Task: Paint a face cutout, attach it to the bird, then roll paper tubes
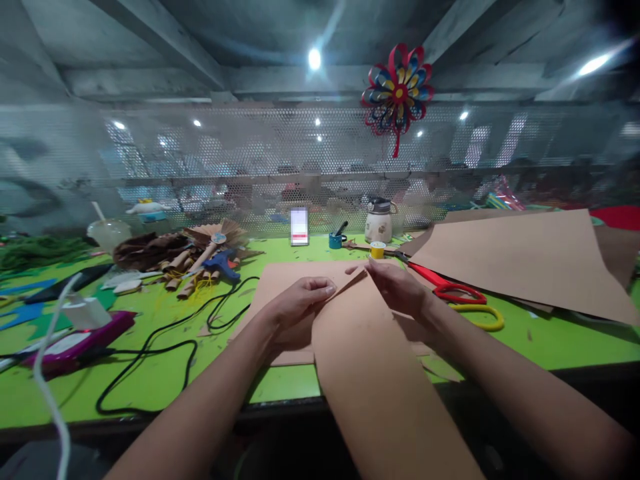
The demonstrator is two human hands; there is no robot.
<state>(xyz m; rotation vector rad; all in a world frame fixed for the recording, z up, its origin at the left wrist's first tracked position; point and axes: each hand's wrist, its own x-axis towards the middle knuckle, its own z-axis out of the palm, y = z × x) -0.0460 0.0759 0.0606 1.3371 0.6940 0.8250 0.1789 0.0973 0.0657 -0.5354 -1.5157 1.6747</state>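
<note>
A long strip of brown kraft paper (370,360) hangs from my hands over the table's front edge, its far end folded over in a narrow band. My left hand (305,297) pinches the left end of that fold between thumb and fingers. At the fold's right end, my right hand (400,287) is closed on the same paper. Beneath both hands a flat brown sheet (280,273) lies on the green table. Scissors with red and yellow handles (460,293) rest just right of my right hand.
Large brown sheets (520,260) cover the right side. A white flask (379,223), blue cup (336,240), yellow tape roll (377,250) and propped phone (299,227) stand behind. At left lie a blue glue gun (223,265), black cable (150,347) and purple power strip (83,343).
</note>
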